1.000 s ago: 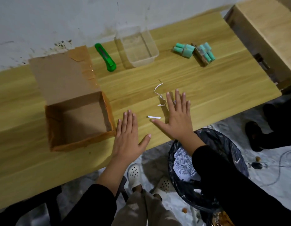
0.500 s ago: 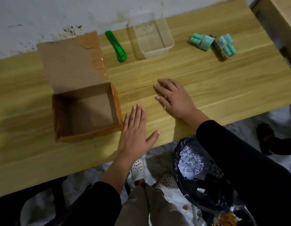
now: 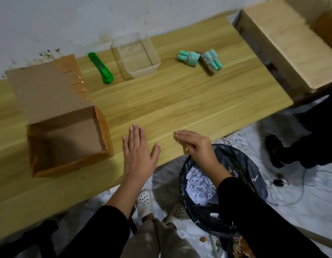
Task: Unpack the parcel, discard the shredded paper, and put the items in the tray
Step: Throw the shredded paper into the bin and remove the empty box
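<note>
Step in hand, as we judge it: clearing the last shreds off the surface [image 3: 180, 101] into the bin [image 3: 254, 175].

Hands: the left hand [image 3: 140, 155] lies flat, palm down, fingers straight and together, thumb spread, holding nothing. It sits just right of the open box [image 3: 106, 133], which looks emptied. The right hand [image 3: 197, 146] is at the near edge of the surface, palm down, fingers lightly bent, directly above the bin mouth. A small white scrap [image 3: 186, 149] shows under its fingers; we cannot tell whether it is pinched or only pushed.

To do this well: we would drag the scraps straight over the edge so they drop inside the bag. The shredded paper [image 3: 200, 185] already lies there. We would then check under the palm for strays.

Items: two bundles of teal rolls [image 3: 188, 57] and [image 3: 211, 61] lie side by side in the upper right of the frame. They are well apart from both hands and not yet in the tray [image 3: 142, 73]. The tray, clear and holding nothing we can see, stands just left of them at upper centre. A green cutter [image 3: 101, 68] lies left of the tray.

Next need, in our judgement: a long reach up-frame for the bundles.
</note>
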